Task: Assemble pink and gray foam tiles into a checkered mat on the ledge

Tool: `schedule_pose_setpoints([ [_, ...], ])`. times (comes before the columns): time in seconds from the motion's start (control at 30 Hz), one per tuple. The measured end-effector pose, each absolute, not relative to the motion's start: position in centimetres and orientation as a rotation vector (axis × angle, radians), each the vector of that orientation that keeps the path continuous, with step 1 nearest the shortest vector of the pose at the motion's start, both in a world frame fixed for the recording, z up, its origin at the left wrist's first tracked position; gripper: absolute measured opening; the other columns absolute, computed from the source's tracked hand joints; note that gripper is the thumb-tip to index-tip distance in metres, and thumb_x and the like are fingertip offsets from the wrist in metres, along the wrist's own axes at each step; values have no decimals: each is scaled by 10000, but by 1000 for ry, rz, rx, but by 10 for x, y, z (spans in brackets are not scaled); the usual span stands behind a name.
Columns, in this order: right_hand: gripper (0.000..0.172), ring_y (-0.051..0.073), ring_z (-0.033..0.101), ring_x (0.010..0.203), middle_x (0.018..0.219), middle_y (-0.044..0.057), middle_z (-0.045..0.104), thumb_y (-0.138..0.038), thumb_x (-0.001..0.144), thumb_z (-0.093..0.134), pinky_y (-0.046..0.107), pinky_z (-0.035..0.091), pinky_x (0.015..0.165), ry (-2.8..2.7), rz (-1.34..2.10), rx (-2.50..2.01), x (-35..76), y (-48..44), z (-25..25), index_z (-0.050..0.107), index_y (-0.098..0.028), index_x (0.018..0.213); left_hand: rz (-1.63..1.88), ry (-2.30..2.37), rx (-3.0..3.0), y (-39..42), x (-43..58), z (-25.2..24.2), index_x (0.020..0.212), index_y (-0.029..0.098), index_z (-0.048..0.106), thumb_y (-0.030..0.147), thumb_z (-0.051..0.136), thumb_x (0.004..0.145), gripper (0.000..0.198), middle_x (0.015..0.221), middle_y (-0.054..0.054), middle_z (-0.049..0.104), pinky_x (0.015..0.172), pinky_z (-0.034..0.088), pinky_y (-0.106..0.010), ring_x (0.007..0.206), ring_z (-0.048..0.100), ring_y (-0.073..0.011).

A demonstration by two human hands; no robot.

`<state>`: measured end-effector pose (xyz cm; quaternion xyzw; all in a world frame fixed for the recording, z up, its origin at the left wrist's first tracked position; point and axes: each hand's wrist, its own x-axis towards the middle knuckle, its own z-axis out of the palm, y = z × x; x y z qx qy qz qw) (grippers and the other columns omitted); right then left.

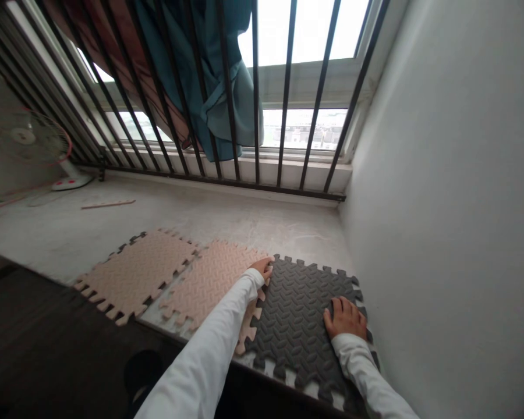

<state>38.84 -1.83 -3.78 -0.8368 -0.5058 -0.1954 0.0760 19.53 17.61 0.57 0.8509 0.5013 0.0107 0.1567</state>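
Note:
A dark grey foam mat tile (301, 314) with toothed edges lies on the pale ledge by the right wall. My right hand (346, 319) rests on its right part, palm down, fingers spread slightly. At the seam between the dark tile and a pink tile (218, 279), my left hand (262, 267) touches the edges near the far corner; its fingers are bent, and what they grip is too small to make out. Left of the pink tile lies a beige tile (140, 270), with a narrow gap between them towards the near side.
Black railing bars (283, 134) stand along the window behind the ledge (192, 209), with a blue-green curtain (227, 99) behind them. A white wall (445, 209) borders the right. A fan (72, 177) and a thin strip (108, 205) are at the left.

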Motion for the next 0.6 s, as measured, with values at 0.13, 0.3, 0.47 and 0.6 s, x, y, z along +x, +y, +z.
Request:
schedule_pose_setpoints([
  [0.13,328,228,424,957,1053,91,526,-340,721,399,370,295,785,-1529,-559,-2516,393,-17,-42,555,-186,965,98,1887,2247,179,95,26,1105,210,490,113,356,698,440,1178,-37,477,886,370,-283,1043,446,-162],
  [0.3,328,232,425,959,1062,94,522,-344,709,411,377,292,796,-1499,-539,-2535,392,-14,-40,555,-181,954,-122,2610,1667,145,-47,38,1036,156,529,260,398,716,361,1117,-164,465,778,389,-421,1033,428,-302],
  [0.47,319,225,439,944,1041,83,538,-337,705,420,355,298,781,-1506,-525,-2535,388,-13,-33,564,-178,941,-306,2577,1692,119,-93,32,1045,160,524,333,391,744,372,1112,-171,483,735,394,-357,998,466,-287],
  [0.6,312,226,436,944,1024,89,539,-329,720,410,355,292,777,-1532,-563,-2510,387,-14,-31,557,-168,943,-294,2555,1611,116,-98,31,1003,157,561,326,361,763,355,1081,-172,523,723,398,-352,988,488,-287],
])
